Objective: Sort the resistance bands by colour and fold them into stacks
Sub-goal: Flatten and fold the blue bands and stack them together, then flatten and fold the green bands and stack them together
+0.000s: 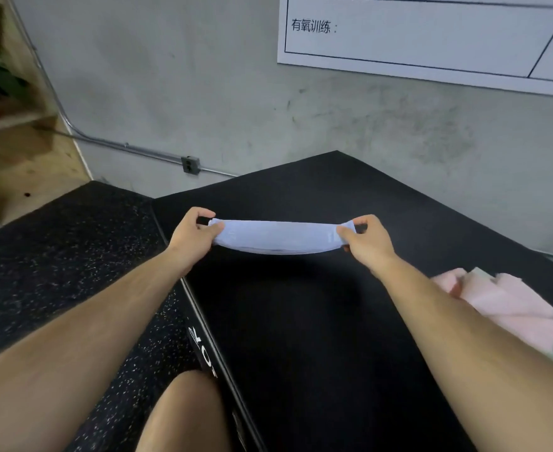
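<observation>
Blue band (280, 237) pinched taut between left hand (190, 234) and right hand (368, 238).

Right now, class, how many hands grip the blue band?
2. The left hand pinches the left end of the band; the right hand pinches its right end. Both show fully.

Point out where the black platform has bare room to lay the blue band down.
The black platform is bare on the near side of the blue band, between the forearms, and beyond it up to the far corner by the wall. The left hand and right hand grip the band's ends. It is crowded only at the right edge, where the heap of pink bands lies.
</observation>
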